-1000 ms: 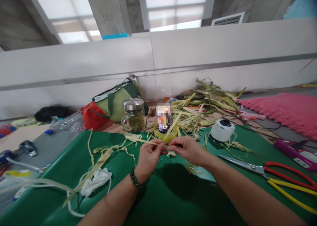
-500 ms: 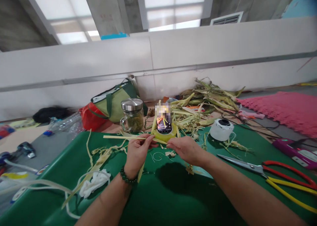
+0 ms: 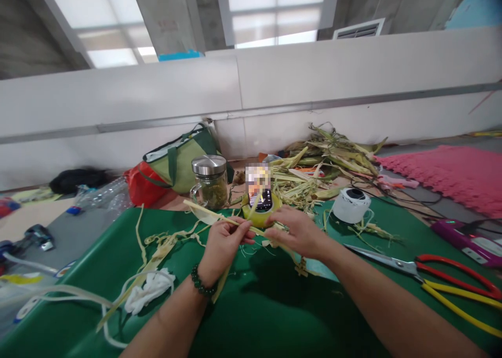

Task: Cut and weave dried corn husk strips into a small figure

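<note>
My left hand [image 3: 225, 241], with a dark green bead bracelet at the wrist, pinches pale yellow-green corn husk strips [image 3: 201, 210] between thumb and fingers. One strip sticks out to the left, another stands up in front of the phone, and a tail hangs below the palm. My right hand [image 3: 300, 233] is beside the strips' right end, its thumb and fingers apart; whether the thumb touches the husk is hard to see. Just behind the hands, a lit phone [image 3: 260, 200] stands propped in a yellow tape roll [image 3: 277, 203].
Large scissors [image 3: 408, 266] with red and yellow handles lie at right, below a white thread spool [image 3: 351, 205]. A glass mug [image 3: 212, 185] stands behind my left hand. Husks [image 3: 333, 149] are heaped at the back. White crumpled cloth [image 3: 149, 291] lies on the green mat [image 3: 274, 316].
My right hand's fingers have spread from their pinch on the strip. The strip's left end has swung up and rightward, and one strip now rises in front of the phone.
</note>
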{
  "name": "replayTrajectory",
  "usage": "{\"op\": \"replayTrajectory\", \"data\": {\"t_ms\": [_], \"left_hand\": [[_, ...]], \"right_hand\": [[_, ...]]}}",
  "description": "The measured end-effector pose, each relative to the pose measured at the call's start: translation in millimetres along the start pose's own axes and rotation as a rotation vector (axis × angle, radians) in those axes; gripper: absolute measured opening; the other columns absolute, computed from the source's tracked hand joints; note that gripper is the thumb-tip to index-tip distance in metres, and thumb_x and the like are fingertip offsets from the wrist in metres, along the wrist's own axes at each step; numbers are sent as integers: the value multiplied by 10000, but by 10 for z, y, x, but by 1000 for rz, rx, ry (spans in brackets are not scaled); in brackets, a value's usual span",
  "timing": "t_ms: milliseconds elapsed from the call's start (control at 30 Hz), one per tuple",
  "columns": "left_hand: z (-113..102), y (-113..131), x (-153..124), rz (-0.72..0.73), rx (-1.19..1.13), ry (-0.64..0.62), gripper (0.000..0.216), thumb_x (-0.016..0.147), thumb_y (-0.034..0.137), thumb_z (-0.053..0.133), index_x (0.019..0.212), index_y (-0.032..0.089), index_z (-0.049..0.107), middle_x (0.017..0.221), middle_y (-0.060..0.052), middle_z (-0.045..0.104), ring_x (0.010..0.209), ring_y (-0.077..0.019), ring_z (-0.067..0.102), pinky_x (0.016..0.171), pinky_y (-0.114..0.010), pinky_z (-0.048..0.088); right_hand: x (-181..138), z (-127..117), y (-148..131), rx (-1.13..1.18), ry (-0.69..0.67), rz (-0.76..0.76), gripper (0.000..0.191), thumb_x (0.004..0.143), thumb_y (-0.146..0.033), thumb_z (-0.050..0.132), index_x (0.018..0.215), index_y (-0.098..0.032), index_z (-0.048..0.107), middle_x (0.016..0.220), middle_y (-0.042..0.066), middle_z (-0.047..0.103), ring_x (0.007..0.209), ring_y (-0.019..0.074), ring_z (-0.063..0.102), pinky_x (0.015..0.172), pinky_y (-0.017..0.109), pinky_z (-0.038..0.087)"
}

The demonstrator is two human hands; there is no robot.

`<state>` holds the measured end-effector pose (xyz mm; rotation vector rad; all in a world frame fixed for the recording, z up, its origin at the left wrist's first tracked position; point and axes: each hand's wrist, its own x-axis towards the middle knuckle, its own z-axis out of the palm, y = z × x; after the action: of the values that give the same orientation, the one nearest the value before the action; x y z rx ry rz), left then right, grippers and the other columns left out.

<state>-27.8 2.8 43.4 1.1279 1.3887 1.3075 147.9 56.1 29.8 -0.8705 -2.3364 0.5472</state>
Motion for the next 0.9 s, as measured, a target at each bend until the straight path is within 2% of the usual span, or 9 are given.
{"op": "replayTrajectory", "data": {"t_ms": [67, 133, 200, 267, 400, 533, 700, 900], "left_hand": [[54, -24, -31, -3, -18, -52, 262, 588, 365, 759, 638, 142, 631, 527, -27, 684, 493, -169, 653, 507, -246, 554], [94, -47, -60, 5, -35, -67, 274, 577, 379, 762, 632, 148, 626, 523, -25, 683, 498, -172, 655, 513, -251, 554], [105, -58, -80, 7, -40, -69, 299, 576, 405, 761, 632, 149, 619, 518, -26, 680, 490, -175, 654, 520, -261, 559], [91, -56, -90, 0, -43, -91, 321, 581, 430, 756, 642, 149, 614, 520, -31, 681, 490, -183, 658, 527, -276, 565], [51, -57, -89, -22, -31, -180, 299, 609, 417, 744, 662, 145, 632, 550, -45, 691, 504, -182, 660, 534, -280, 566], [55, -99, -92, -17, 36, -239, 208, 653, 343, 715, 646, 145, 654, 553, -36, 672, 524, -167, 644, 557, -273, 565], [81, -120, -109, 10, 86, -272, 154, 693, 296, 665, 618, 161, 659, 563, -22, 649, 550, -156, 626, 587, -264, 559], [75, -115, -106, 20, 118, -261, 161, 703, 301, 650, 624, 160, 661, 563, -27, 643, 555, -161, 621, 584, -268, 558]], "right_hand": [[-29, 82, -74, 114, -88, 35, 298, 771, -455, 626, 795, -160, 663, 756, 40, 661, 712, 166, 581, 636, 244, 410], [-44, 120, -84, 282, -193, 111, 348, 782, -481, 600, 686, -148, 639, 611, 11, 621, 565, 127, 551, 528, 213, 389], [-38, 93, -38, 448, -273, 150, 411, 804, -496, 560, 598, -144, 606, 517, -10, 563, 479, 98, 509, 466, 193, 364], [-21, 24, 25, 562, -357, 160, 413, 792, -503, 569, 603, -139, 618, 486, -22, 538, 444, 81, 483, 436, 181, 345], [2, -82, 77, 632, -464, 199, 382, 799, -477, 566, 669, -133, 670, 472, -20, 577, 428, 75, 481, 436, 175, 344], [0, -77, 80, 558, -570, 179, 336, 804, -404, 573, 630, -140, 688, 482, -16, 607, 441, 77, 490, 457, 172, 364], [-1, -64, 123, 539, -556, 180, 310, 806, -360, 560, 630, -136, 682, 534, -12, 609, 488, 77, 481, 481, 177, 358], [7, -84, 126, 545, -540, 227, 298, 793, -345, 574, 607, -135, 676, 498, -28, 563, 453, 63, 410, 457, 180, 325]]}}
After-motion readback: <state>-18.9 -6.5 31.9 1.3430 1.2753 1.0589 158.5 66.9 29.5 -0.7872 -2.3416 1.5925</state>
